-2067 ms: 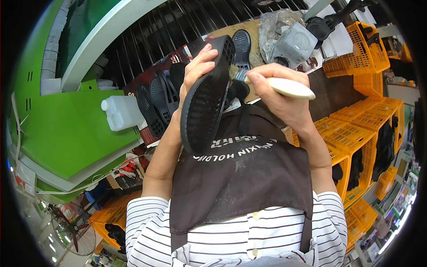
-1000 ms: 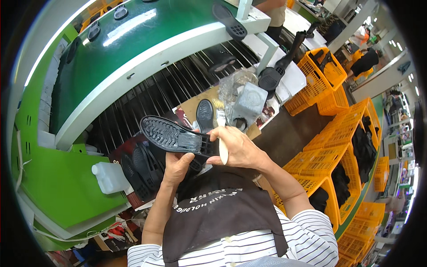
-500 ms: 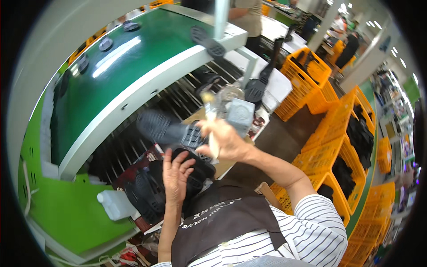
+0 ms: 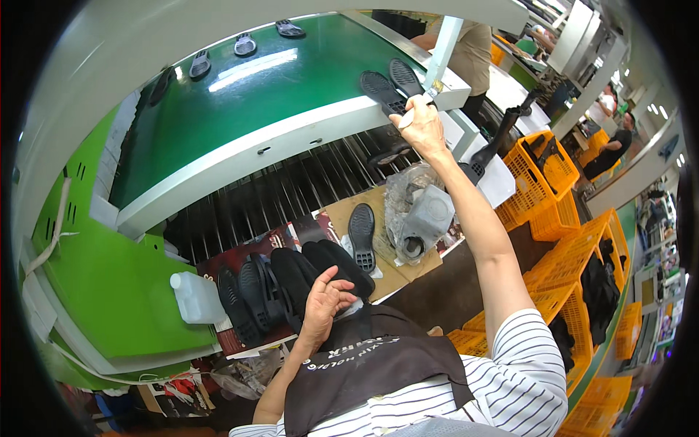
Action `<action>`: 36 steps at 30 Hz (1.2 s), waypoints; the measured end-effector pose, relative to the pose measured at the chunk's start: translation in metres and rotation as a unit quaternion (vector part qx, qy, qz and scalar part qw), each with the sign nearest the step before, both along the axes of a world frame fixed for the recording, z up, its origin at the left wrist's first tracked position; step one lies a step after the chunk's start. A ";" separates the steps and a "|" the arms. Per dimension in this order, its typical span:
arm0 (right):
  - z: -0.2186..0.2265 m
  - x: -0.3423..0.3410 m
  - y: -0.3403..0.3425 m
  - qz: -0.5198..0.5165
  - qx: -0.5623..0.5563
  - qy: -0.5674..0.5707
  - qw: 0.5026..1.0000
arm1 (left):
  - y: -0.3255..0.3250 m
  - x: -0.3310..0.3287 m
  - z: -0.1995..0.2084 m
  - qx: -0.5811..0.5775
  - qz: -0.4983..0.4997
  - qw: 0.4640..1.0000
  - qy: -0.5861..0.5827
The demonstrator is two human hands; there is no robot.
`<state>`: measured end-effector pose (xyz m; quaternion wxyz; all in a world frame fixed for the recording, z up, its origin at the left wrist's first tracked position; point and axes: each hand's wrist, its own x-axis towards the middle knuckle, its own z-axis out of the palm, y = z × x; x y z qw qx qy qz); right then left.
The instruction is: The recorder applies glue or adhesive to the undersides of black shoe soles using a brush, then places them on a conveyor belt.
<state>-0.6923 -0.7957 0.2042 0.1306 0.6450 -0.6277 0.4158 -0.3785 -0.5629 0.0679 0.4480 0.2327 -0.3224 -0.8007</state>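
My right hand point(image 4: 422, 131) is stretched out to the far right corner of the green conveyor, closed round a brush point(image 4: 407, 119) with a pale handle. Its fingers are at the near end of a black shoe sole point(image 4: 380, 86) on the conveyor's edge; whether they still grip the sole is hidden. A second sole point(image 4: 405, 76) lies beside that one. My left hand point(image 4: 328, 304) hovers, fingers apart and loosely bent, next to dark padded pieces point(image 4: 331, 262) near my apron. One more sole point(image 4: 362, 237) rests on brown cardboard, and several black soles point(image 4: 251, 295) stand further left.
A white frame point(image 4: 291, 153) edges the green belt point(image 4: 240, 116), which carries several soles. Metal rollers point(image 4: 233, 207) run below. A cut-open plastic container point(image 4: 429, 215) sits in clear wrap; a translucent jug point(image 4: 196, 298) stands left. Orange crates point(image 4: 524, 182) line the right side.
My right hand has moved up and away with the brush, bringing a sole to the conveyor's edge beside the other one. My left hand has shifted slightly right, and my view has turned.
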 end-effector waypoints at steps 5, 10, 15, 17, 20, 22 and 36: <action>-0.006 -0.003 -0.025 -0.012 0.051 0.008 0.999 | 0.006 -0.002 -0.006 0.007 -0.021 0.999 -0.034; -0.008 -0.002 -0.016 -0.007 0.022 0.039 0.999 | 0.007 -0.005 0.000 0.017 -0.052 0.997 -0.062; -0.008 0.011 0.034 0.090 -0.053 0.025 0.994 | 0.006 -0.005 -0.009 0.018 -0.068 0.993 -0.089; -0.020 0.017 0.061 0.161 -0.091 0.016 0.983 | 0.005 -0.006 -0.013 0.023 -0.082 0.991 -0.102; -0.033 0.036 0.108 0.236 -0.038 0.023 0.971 | 0.005 -0.008 -0.015 0.029 -0.095 0.987 -0.126; -0.031 0.036 0.120 0.222 -0.030 0.041 0.974 | 0.005 -0.011 -0.012 0.035 -0.106 0.984 -0.139; -0.044 -0.078 -0.034 -0.072 0.010 -0.174 0.982 | 0.011 0.000 -0.016 0.092 -0.051 0.980 -0.166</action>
